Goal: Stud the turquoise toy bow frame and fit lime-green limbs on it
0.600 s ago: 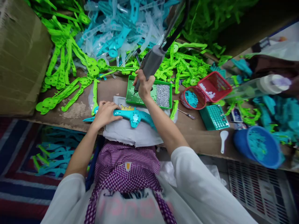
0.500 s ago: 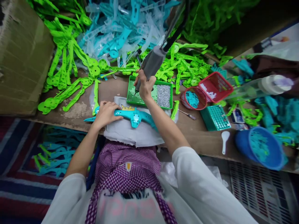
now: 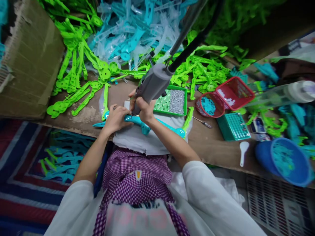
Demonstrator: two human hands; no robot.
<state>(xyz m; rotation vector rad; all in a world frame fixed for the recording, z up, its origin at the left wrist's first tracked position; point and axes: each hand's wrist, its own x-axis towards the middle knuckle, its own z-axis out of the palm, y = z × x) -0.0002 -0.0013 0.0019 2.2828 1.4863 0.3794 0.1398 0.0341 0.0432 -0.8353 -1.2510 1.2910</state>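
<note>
My right hand (image 3: pixel 145 109) is wrapped round a grey electric screwdriver (image 3: pixel 155 82), its tip pointing down at the left part of a turquoise plastic piece (image 3: pixel 145 128). That long, curved piece lies across a folded white cloth (image 3: pixel 133 141) at the bench edge. My left hand (image 3: pixel 116 118) grips the piece's left end, fingers over the top and thumb along the near side. Whether the tip touches the plastic cannot be made out. Behind my right hand sits a green tray (image 3: pixel 185 108) with many small silver screws (image 3: pixel 177 101) in its right part.
Lime-green parts (image 3: pixel 81 49) and turquoise and clear parts (image 3: pixel 137 29) are heaped at the back. On the right are a red basket (image 3: pixel 213 113), a teal box (image 3: pixel 232 126), a white spoon (image 3: pixel 243 152) and a blue bowl (image 3: pixel 290 160). A cardboard box (image 3: pixel 31 65) stands left.
My right hand has brought the screwdriver from over the green tray, left and nearer, down to the turquoise piece. My left hand still holds the piece's left end. The view has shifted slightly.
</note>
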